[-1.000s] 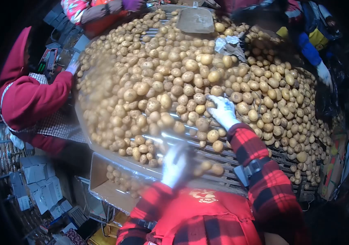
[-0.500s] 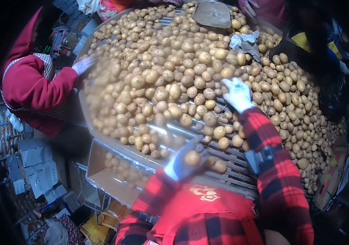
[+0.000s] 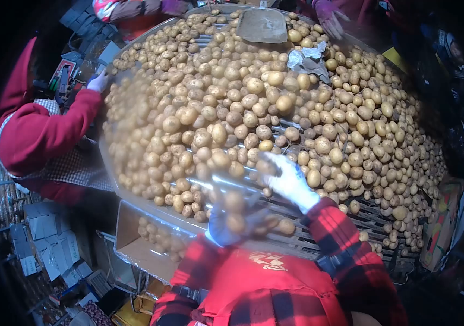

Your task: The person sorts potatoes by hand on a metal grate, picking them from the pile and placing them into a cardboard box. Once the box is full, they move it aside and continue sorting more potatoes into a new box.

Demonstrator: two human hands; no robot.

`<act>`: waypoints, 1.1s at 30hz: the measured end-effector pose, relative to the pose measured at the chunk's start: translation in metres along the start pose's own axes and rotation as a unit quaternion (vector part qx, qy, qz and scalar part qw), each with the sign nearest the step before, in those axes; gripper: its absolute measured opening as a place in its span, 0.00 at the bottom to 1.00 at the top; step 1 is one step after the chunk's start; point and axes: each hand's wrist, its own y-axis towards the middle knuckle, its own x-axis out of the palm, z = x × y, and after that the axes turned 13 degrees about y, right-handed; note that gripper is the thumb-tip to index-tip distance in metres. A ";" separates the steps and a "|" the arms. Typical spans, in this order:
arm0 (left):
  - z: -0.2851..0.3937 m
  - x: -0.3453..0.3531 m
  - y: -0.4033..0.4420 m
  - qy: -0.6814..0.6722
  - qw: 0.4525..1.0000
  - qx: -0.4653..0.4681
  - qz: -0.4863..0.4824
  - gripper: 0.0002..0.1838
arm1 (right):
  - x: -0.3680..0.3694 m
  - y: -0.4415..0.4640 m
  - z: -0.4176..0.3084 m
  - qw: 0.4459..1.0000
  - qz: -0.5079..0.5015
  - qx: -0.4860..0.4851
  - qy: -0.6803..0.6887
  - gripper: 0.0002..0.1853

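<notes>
A broad heap of potatoes [image 3: 204,117] covers a slatted metal table [image 3: 308,236]. My left hand [image 3: 221,225], in a whitish glove, is low at the near edge, cupped around potatoes [image 3: 235,223] and smeared by motion. Another blurred potato shows just above its palm. Reaching in from the right, my right hand [image 3: 291,183], also gloved, has its fingers bent round a potato [image 3: 267,166] at the near side of the heap. The far side of that potato is blurred. A single potato [image 3: 285,226] lies on the slats between my hands.
A cardboard box [image 3: 128,225] holding potatoes stands below the table's near left edge. On the heap lie a grey tray [image 3: 263,26] and crumpled paper [image 3: 309,60]. A co-worker in a red hoodie [image 3: 52,130] is at the left; other people stand along the far side.
My right hand has drawn back from the heap toward me and to the left, now with a potato. My left hand has shifted slightly left. The left co-worker's hand has moved farther away.
</notes>
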 end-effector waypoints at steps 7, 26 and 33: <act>0.007 -0.016 0.008 0.155 0.983 0.001 -0.099 0.32 | -0.064 0.102 0.003 0.952 0.100 -0.243 -0.159 0.25; -0.013 -0.079 -0.017 0.593 0.760 0.261 0.051 0.35 | -0.004 0.116 0.018 0.901 0.077 -0.142 -0.402 0.31; -0.009 -0.103 -0.028 0.263 0.942 0.123 0.168 0.35 | 0.025 -0.032 0.044 0.908 0.012 -0.202 -0.366 0.43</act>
